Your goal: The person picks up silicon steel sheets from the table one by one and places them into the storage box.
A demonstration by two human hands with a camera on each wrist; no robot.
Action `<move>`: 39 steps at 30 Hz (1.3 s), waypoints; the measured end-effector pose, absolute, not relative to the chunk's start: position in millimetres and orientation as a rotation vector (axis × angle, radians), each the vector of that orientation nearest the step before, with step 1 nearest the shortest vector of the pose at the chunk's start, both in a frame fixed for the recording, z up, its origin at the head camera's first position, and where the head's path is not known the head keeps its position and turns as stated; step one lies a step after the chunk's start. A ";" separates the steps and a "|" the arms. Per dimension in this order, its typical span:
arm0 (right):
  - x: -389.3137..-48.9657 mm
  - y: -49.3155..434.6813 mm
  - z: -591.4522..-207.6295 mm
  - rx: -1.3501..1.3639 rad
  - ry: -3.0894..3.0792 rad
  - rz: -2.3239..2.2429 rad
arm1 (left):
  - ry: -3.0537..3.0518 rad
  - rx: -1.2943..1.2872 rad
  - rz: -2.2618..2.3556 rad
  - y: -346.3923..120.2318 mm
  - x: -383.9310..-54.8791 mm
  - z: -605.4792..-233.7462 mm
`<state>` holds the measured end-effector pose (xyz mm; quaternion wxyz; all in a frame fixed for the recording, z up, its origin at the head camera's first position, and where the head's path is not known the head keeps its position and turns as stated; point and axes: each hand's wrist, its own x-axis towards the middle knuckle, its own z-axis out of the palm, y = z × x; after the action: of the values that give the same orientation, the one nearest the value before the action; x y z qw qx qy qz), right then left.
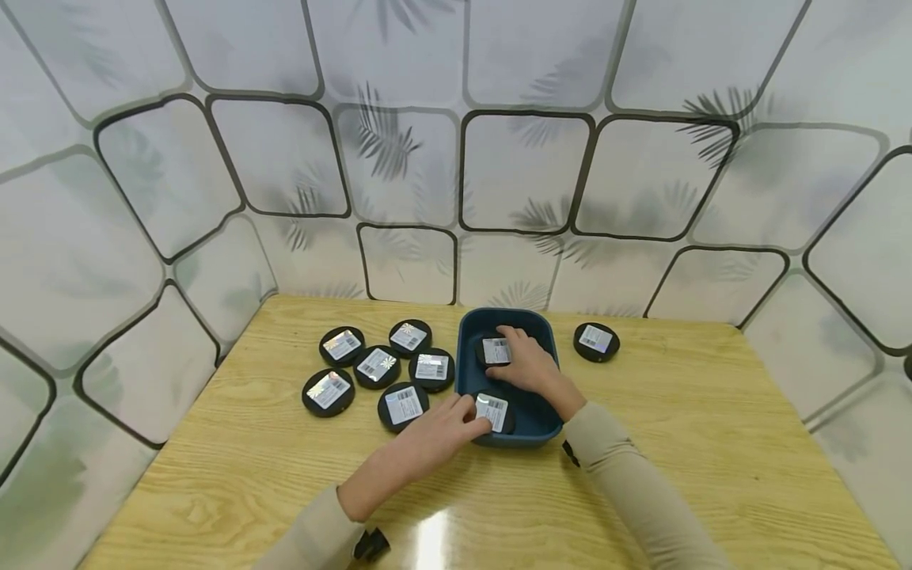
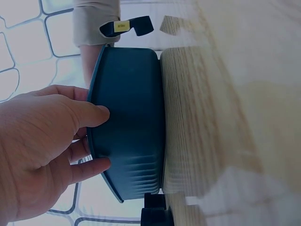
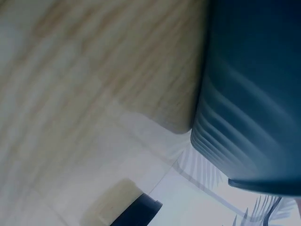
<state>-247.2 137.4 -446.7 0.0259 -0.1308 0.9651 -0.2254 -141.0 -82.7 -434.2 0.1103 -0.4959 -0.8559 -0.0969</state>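
Observation:
A dark blue plastic bin (image 1: 530,416) stands on the wooden table, its ribbed outer wall (image 2: 127,132) large in the left wrist view. My right hand (image 1: 527,362) reaches into it and grips a round black disc with a white barcode label (image 1: 496,351) by its edges, near the far end. At the near left corner, my left hand (image 1: 440,431) holds a second labelled black disc (image 1: 495,412) between thumb and fingers. The left wrist view shows the left hand (image 2: 47,136) at the bin's rim, the disc hidden there. Only the bin's side (image 3: 254,103) fills the right wrist view's right part.
Several similar black discs (image 1: 376,366) lie label up on the table left of the bin, one (image 1: 403,404) close to the left hand. Another disc (image 1: 596,341) lies right of the bin. A patterned white wall covering (image 1: 406,174) rises behind the table.

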 end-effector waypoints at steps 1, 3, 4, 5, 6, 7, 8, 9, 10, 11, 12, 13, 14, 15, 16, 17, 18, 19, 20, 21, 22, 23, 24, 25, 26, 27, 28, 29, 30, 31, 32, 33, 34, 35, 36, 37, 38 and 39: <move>-247.4 137.3 -448.1 -0.400 2.988 -0.690 | -2.511 -1.457 -0.284 -82.4 -141.2 -434.7; -248.0 136.8 -449.8 -0.392 2.998 -0.680 | -2.505 -1.456 -0.279 -82.0 -141.4 -435.3; -248.3 136.5 -450.1 -0.389 3.002 -0.673 | -2.502 -1.455 -0.280 -81.9 -141.5 -435.4; -248.6 136.2 -450.5 -0.386 3.005 -0.671 | -2.499 -1.454 -0.275 -81.9 -141.5 -435.3; -248.9 135.9 -450.5 -0.381 3.008 -0.672 | -2.498 -1.453 -0.272 -81.9 -141.7 -435.5; -249.2 135.6 -450.7 -0.380 3.011 -0.672 | -2.496 -1.450 -0.269 -81.9 -142.0 -435.7; -249.6 135.4 -451.2 -0.378 3.013 -0.670 | -2.496 -1.448 -0.266 -81.9 -142.2 -435.8; -249.9 135.3 -451.6 -0.373 3.014 -0.668 | -2.495 -1.448 -0.266 -81.9 -142.3 -435.9; -250.3 135.1 -452.1 -0.369 3.015 -0.668 | -2.497 -1.448 -0.267 -82.0 -142.5 -435.8; -250.5 135.0 -452.7 -0.367 3.017 -0.670 | -2.499 -1.448 -0.267 -82.1 -142.7 -436.0; -250.7 135.0 -453.1 -0.362 3.016 -0.675 | -2.502 -1.448 -0.269 -82.1 -142.8 -436.0; -251.0 135.0 -454.1 -0.360 3.016 -0.677 | -2.504 -1.448 -0.271 -82.0 -143.0 -436.2; -251.4 135.0 -455.3 -0.357 3.015 -0.681 | -2.505 -1.449 -0.274 -82.0 -143.0 -436.3; -251.5 134.9 -455.9 -0.358 3.015 -0.688 | -2.507 -1.450 -0.277 -82.0 -143.1 -436.5; -251.6 134.8 -456.5 -0.358 3.012 -0.694 | -2.507 -1.450 -0.278 -82.0 -143.1 -436.6; -251.6 134.7 -456.9 -0.360 3.011 -0.699 | -2.505 -1.450 -0.277 -82.0 -143.0 -436.6; -251.6 134.5 -457.2 -0.359 3.008 -0.707 | -2.506 -1.449 -0.276 -81.9 -142.9 -436.6; -251.6 134.4 -457.4 -0.362 3.008 -0.713 | -2.505 -1.448 -0.275 -81.9 -142.9 -436.6; -251.4 134.2 -457.1 -0.363 3.005 -0.724 | -2.506 -1.448 -0.278 -81.9 -142.8 -436.2; -251.1 134.1 -456.5 -0.363 3.002 -0.738 | -2.510 -1.448 -0.281 -81.9 -142.7 -435.9; -251.0 134.0 -456.2 -0.366 3.000 -0.751 | -2.516 -1.448 -0.283 -81.9 -142.9 -435.8; -250.8 133.9 -455.9 -0.371 2.998 -0.766 | -2.522 -1.448 -0.285 -81.9 -142.8 -435.4; -250.7 134.0 -455.6 -0.373 2.994 -0.785 | -2.530 -1.449 -0.288 -81.9 -143.1 -435.4; -250.7 133.8 -455.2 -0.376 2.990 -0.804 | -2.537 -1.450 -0.290 -81.9 -143.2 -435.2; -250.7 133.7 -454.8 -0.375 2.984 -0.820 | -2.544 -1.451 -0.293 -82.2 -143.2 -434.8; -250.7 133.7 -454.6 -0.377 2.980 -0.833 | -2.549 -1.452 -0.293 -82.2 -143.4 -434.8; -250.6 133.8 -454.4 -0.383 2.979 -0.839 | -2.551 -1.453 -0.293 -82.3 -143.4 -434.7; -250.7 133.8 -454.1 -0.381 2.974 -0.849 | -2.550 -1.454 -0.292 -82.5 -143.2 -434.3; -250.7 133.9 -454.0 -0.381 2.970 -0.855 | -2.549 -1.454 -0.293 -82.5 -143.2 -434.3; -250.8 133.9 -453.7 -0.382 2.968 -0.857 | -2.545 -1.453 -0.292 -82.6 -142.9 -433.9; -250.8 133.9 -453.6 -0.386 2.966 -0.856 | -2.540 -1.453 -0.290 -82.7 -142.7 -433.8; -250.8 134.0 -453.6 -0.390 2.966 -0.854 | -2.535 -1.451 -0.289 -82.6 -142.7 -433.8; -250.8 134.0 -453.6 -0.394 2.966 -0.855 | -2.530 -1.450 -0.286 -82.7 -142.4 -433.5; -250.9 134.0 -453.4 -0.394 2.963 -0.858 | -2.527 -1.448 -0.286 -82.7 -142.4 -433.5; -250.9 134.1 -453.4 -0.397 2.962 -0.863 | -2.522 -1.447 -0.284 -82.7 -142.4 -433.5; -250.8 134.2 -453.4 -0.404 2.962 -0.869 | -2.520 -1.446 -0.283 -82.8 -142.3 -433.5; -250.7 134.2 -453.2 -0.409 2.961 -0.878 | -2.519 -1.445 -0.281 -82.7 -142.2 -433.5; -250.5 134.2 -453.0 -0.410 2.958 -0.887 | -2.519 -1.445 -0.280 -82.8 -142.2 -433.6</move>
<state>-250.5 134.2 -453.0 0.0132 -0.1315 0.9494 -0.2848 -142.2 -82.8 -433.6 0.1120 -0.4921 -0.8580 -0.0955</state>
